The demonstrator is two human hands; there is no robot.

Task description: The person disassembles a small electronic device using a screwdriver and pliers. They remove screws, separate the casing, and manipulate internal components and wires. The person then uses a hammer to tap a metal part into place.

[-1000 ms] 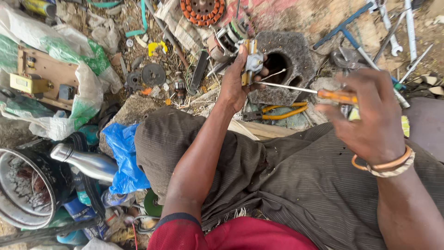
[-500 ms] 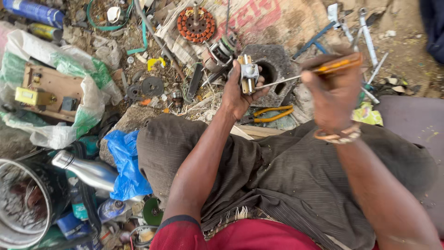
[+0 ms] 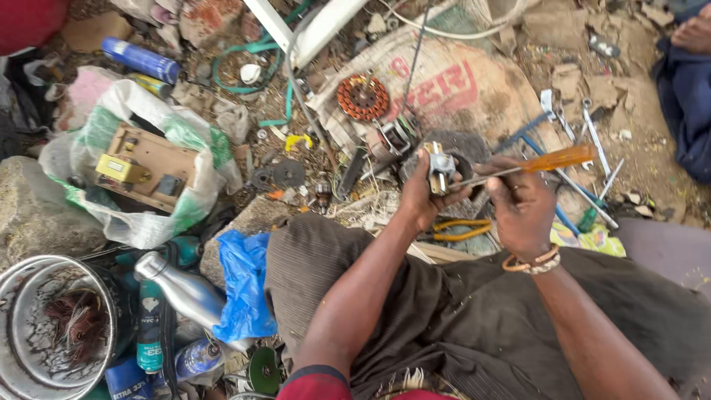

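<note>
My left hand [image 3: 419,194] grips a small grey metal part [image 3: 441,167] held out above my knees. My right hand [image 3: 523,204] holds a screwdriver with an orange handle [image 3: 557,158]; its thin shaft runs left and its tip meets the metal part. A beaded bracelet [image 3: 532,261] circles my right wrist. Both hands hover over a dark round metal housing [image 3: 463,152] lying on the ground, mostly hidden behind them.
A copper-wound stator ring [image 3: 363,97] lies on a printed sack. Spanners [image 3: 589,137] and yellow-handled pliers [image 3: 459,228] lie to the right. At left are a plastic bag holding a wooden board [image 3: 144,164], a steel bottle [image 3: 181,289], a metal bucket [image 3: 33,326] and blue plastic [image 3: 244,285].
My right hand has moved left and down, bringing the screwdriver tip onto the part in my left hand. The view has tilted so that more ground ahead shows.
</note>
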